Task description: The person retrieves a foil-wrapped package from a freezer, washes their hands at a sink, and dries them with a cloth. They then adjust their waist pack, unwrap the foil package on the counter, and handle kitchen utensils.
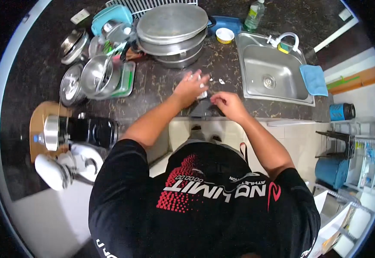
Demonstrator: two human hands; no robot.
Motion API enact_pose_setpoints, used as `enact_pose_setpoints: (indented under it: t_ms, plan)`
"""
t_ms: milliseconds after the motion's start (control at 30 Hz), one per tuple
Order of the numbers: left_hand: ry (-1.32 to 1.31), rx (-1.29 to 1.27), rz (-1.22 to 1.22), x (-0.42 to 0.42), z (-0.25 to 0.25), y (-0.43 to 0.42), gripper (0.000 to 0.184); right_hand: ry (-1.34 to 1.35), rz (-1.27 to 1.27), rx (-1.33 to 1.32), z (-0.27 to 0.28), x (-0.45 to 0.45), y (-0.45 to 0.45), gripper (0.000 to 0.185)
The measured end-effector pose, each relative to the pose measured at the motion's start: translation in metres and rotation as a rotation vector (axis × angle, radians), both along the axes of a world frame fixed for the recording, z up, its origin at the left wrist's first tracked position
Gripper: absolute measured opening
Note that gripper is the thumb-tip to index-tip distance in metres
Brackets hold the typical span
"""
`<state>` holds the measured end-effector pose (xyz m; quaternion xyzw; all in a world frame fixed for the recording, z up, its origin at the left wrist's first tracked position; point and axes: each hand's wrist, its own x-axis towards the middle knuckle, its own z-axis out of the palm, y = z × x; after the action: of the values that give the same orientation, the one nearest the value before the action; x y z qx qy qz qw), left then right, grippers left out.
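Observation:
My left hand [188,90] is over the dark marbled counter [157,92], in front of the large metal pot [176,58]. Its fingers are spread, with small white patches showing on and between them. A white piece [202,95] lies beside that hand, and another small white bit [221,81] is farther right on the counter. Close to the counter's front edge, my right hand [231,105] has its fingers curled in and pressed together. What they hold, if anything, is too small and blurred to make out.
At right is a steel sink [256,84] with a white faucet [287,38] and a blue cloth [313,80]. Metal bowls [96,77] and lids crowd the left. A yellow-and-white tub [225,35] and a green-labelled bottle [254,16] stand behind. A stand mixer [67,167] is at lower left.

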<state>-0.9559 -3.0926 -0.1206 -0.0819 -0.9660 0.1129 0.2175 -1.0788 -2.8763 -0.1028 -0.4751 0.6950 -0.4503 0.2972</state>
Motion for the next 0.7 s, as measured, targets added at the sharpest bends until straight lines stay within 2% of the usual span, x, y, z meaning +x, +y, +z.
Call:
enact_pose_setpoints:
  t_ms: [33, 167, 200, 333, 367, 500, 700]
  plan:
    - [0.009, -0.001, -0.026, -0.01, 0.003, -0.014, 0.043, 0.009, -0.026, -0.001, 0.001, -0.006, -0.009, 0.023]
    - [-0.32, 0.214, -0.095, -0.01, 0.002, -0.032, 0.054, -0.174, -0.274, 0.06, -0.001, 0.005, -0.001, 0.027]
    - [-0.326, 0.214, -0.127, -0.011, 0.007, -0.03, 0.054, -0.177, -0.306, 0.062, 0.004, 0.008, -0.001, 0.027]
    - [-0.105, 0.934, 0.032, 0.002, 0.042, -0.016, 0.062, -0.403, -0.329, -0.177, 0.033, 0.024, -0.022, 0.03]
    - [-0.114, 0.934, 0.014, 0.005, 0.048, -0.013, 0.062, -0.401, -0.348, -0.18, 0.042, 0.029, -0.026, 0.03]
    - [-0.016, 1.103, -0.054, 0.0, 0.065, -0.006, 0.076, 0.321, -0.327, -0.433, 0.075, 0.035, -0.045, 0.034]
    - [-0.1, 1.103, 0.079, 0.001, 0.081, -0.015, 0.072, 0.251, -0.533, -0.367, 0.062, 0.051, -0.043, 0.037]
